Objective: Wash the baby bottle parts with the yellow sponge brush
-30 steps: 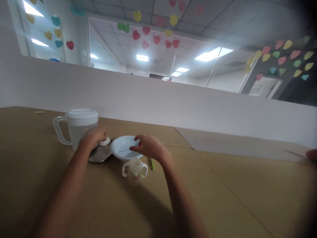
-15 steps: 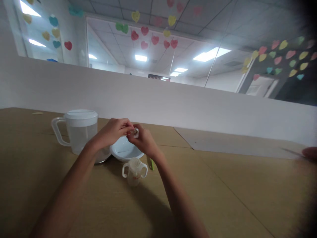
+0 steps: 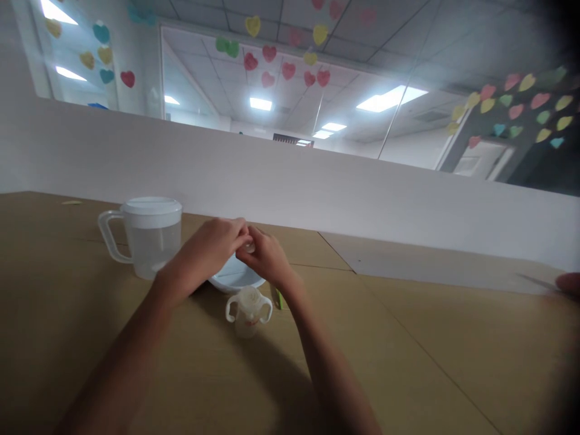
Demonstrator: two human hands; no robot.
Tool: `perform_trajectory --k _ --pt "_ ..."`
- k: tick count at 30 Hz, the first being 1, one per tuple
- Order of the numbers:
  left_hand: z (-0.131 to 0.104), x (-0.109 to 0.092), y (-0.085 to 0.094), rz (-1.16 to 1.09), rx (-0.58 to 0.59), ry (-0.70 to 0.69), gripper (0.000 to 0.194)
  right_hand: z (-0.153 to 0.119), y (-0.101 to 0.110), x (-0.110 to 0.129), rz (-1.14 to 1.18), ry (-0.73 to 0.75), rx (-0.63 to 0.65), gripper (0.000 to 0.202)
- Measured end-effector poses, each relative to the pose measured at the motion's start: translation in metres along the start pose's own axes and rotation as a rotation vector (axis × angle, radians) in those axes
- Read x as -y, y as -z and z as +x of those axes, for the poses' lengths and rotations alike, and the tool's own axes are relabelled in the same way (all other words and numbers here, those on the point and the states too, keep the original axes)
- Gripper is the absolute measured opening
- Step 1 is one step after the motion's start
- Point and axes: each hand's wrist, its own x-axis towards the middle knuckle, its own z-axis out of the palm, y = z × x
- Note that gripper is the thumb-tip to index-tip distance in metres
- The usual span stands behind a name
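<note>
Above the white bowl [image 3: 235, 277], both hands meet around a small clear, shiny piece [image 3: 249, 246], mostly covered by fingers; its kind I cannot make out. My right hand [image 3: 268, 257] grips it from the right. From the left, my left hand [image 3: 220, 241] bends over, its closed fingers pressed against the same piece. Nearer to me on the table stands a translucent two-handled baby cup [image 3: 248, 314], upright, touched by neither hand. Behind my right wrist a thin green-edged item [image 3: 279, 299] shows only in part.
A clear lidded pitcher [image 3: 156, 244] stands left of my left hand, handle to the left. The brown table [image 3: 408, 356] meets a white wall [image 3: 281, 175] at the back. A grey sheet [image 3: 408, 260] lies far right. A blurred fingertip-like shape [image 3: 568, 283] shows at the right edge.
My left hand has rolled over the small clear piece and now hides more of it and of the bowl. The whole view has shifted slightly.
</note>
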Motion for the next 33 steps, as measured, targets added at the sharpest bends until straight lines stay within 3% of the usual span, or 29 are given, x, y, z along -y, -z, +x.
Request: perform_trajectory --k 4,8,10,13,16,19,22,26,33 --pt "-0.005 -0.018 -0.001 0.219 -0.001 0.041 0.017 -0.001 0.000 -0.002 -0.076 -0.026 0.042 0.014" --pt "0.005 0.002 -0.015 0.093 0.022 -0.004 0.021 -0.001 -0.001 -0.011 -0.077 -0.009 0.070 0.021" --pt "0.005 0.023 -0.036 -0.170 0.005 -0.053 0.030 0.000 0.001 -0.015 -0.146 -0.033 0.026 0.028" --pt "-0.015 0.056 -0.078 -0.530 -0.192 -0.031 0.048 0.000 0.010 -0.015 -0.194 -0.075 -0.019 0.035" --pt "-0.048 0.082 -0.117 -0.542 -0.214 -0.105 0.057 -0.003 0.021 -0.010 -0.063 -0.011 0.119 0.037" --pt "-0.072 0.095 -0.140 -0.387 -0.213 -0.185 0.066 -0.007 0.029 -0.004 0.052 0.063 0.330 0.032" --pt "-0.077 0.099 -0.151 -0.272 -0.273 -0.217 0.071 -0.010 0.030 0.000 0.098 0.126 0.423 0.015" --pt "-0.073 0.099 -0.160 -0.194 -0.327 -0.225 0.068 -0.010 0.028 0.005 0.158 0.178 0.450 0.020" --pt "-0.073 0.103 -0.174 -0.344 -0.377 -0.167 0.069 -0.011 0.020 0.005 0.000 0.120 0.590 0.022"
